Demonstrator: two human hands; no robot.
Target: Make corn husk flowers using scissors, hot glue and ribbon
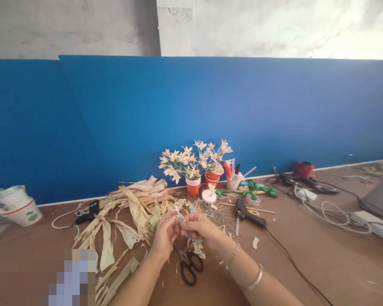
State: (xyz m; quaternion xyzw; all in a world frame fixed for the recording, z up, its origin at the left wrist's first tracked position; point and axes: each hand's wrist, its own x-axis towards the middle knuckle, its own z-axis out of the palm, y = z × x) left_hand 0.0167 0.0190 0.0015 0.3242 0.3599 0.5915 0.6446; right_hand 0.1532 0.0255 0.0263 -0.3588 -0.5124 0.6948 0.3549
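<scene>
Two bare hands meet above a brown worktop (309, 255) strewn with husk scraps, a thin grey-blue strip (180, 216) strung between their fingertips, just in front of the potted flowers and above the scissors (185, 257). The strip appears to be held at two close points so that so slight a piece stays under control. The scissors lie with their black handles toward the wearer, presumably for an easy grab, while dried husks (137, 199), probably corn, spread to the left, apparently as stock within reach. Red paper cups (193, 188) stand against the blue partition (185, 102), seemingly serving as vases that keep the pale husk-like flowers (185, 158) upright and off the clutter; a single bloom (211, 188) rises from a white round base (209, 196) just beside them. To the right, a black glue gun (249, 216) rests with its cord trailing toward the near edge, likely parked there to leave the middle open, with a roll of clear tape (252, 199) near it. The left hand (163, 236) is partly curled, thumb and fingers pinching the strip; the right hand (196, 226), its fingers folded inward, grips the same strip close by, though whether anything else sits within either grasp cannot be told.
</scene>
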